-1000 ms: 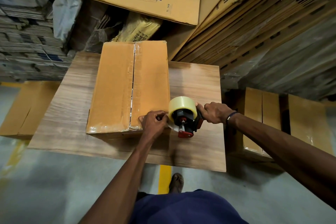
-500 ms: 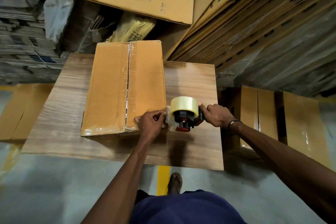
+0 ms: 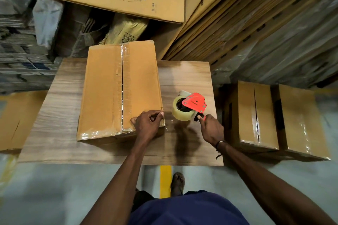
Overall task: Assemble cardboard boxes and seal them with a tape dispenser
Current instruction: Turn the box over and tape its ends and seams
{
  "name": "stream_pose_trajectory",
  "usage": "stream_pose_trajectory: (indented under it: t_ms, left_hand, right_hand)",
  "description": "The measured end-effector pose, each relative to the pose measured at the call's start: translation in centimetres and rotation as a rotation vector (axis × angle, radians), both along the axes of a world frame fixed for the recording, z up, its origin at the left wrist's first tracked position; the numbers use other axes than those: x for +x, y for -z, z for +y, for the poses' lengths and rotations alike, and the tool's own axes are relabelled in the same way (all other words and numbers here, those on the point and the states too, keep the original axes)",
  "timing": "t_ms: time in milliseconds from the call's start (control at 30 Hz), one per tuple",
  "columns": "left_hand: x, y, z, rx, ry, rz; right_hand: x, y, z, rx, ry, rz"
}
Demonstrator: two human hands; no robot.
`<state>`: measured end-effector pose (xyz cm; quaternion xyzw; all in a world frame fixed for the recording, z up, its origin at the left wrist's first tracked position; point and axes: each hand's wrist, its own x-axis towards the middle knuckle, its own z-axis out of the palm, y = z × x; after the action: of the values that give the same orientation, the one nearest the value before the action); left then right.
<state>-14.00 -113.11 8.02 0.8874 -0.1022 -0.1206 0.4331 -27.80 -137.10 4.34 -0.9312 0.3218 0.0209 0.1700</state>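
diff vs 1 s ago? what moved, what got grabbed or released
The right hand has pulled the tape dispenser away from the box to the right and tipped it on its side on the table, red plate up; it still grips the handle. No tape visibly links dispenser and box now. The left hand stays on the box's near right corner. The box has not moved.

The cardboard box is tan-brown under glossy clear tape. The tape dispenser is bright red with a pale yellowish roll. The counter shows light woodgrain; the floor is grey with a yellow stripe.
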Motion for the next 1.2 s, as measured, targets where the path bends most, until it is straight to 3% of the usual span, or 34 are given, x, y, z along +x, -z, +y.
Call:
stream_pose_trajectory:
  t_ms: [333, 633, 900, 1067, 1133, 1200]
  left_hand:
    - [0.2, -0.1, 0.3, -0.031, 0.033, 0.012]
    - [-0.1, -0.5, 0.2, -0.056, 0.044, -0.035]
    - [-0.2, -0.5, 0.2, -0.032, 0.027, -0.022]
    - [0.0, -0.1, 0.3, -0.02, 0.032, 0.038]
    - [0.2, 0.0, 0.5, -0.018, 0.054, 0.056]
    - [0.4, -0.1, 0.7, -0.037, 0.094, 0.075]
  right_hand:
    - [0.1, 4.5, 1.1, 0.185, 0.18, -0.021]
    - [-0.6, 7.0, 1.2, 0.336, 0.217, -0.057]
    - [-2.2, 6.1, -0.5, 0.433, 0.124, -0.081]
    - [-2.1, 1.5, 1.9, 0.255, 0.179, -0.428]
    - [-0.7, -0.4, 3.7, 0.368, 0.145, -0.53]
    - [0.9, -2.0, 5.7, 0.666, 0.177, -0.471]
